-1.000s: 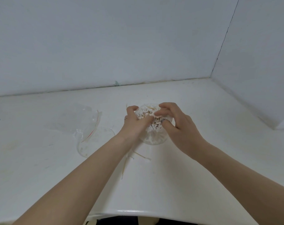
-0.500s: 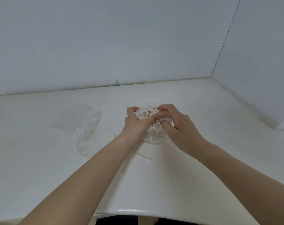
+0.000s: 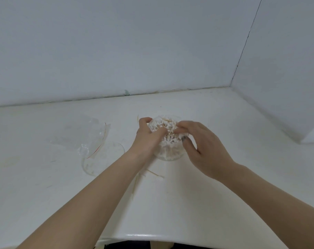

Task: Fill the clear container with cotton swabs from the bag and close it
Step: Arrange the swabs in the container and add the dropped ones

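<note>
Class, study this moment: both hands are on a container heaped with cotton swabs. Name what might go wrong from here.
1. The cotton swabs stand heaped above the clear container; the lid, lying apart, may not seat.
2. Left hand and right hand pressing could spill more; loose swabs already lie on the counter.

The scene is lit evenly and softly from overhead, with a cool, slightly bluish cast on the walls (image 3: pixel 116 42). The white counter (image 3: pixel 206 194) is rendered bright, close to overexposure. A narrow band of glare is seen along its rounded front edge at 6 o'clock. Faint, diffuse shadows are cast beneath both forearms. Wide-angle distortion is evident: the counter's edge is bowed and the wall corner seam (image 3: pixel 242 51) at 2 o'clock is curved. Fine detail is softened throughout, and the transparent bag (image 3: pixel 84 137) at 9 o'clock is barely distinguished from the surface.
</note>
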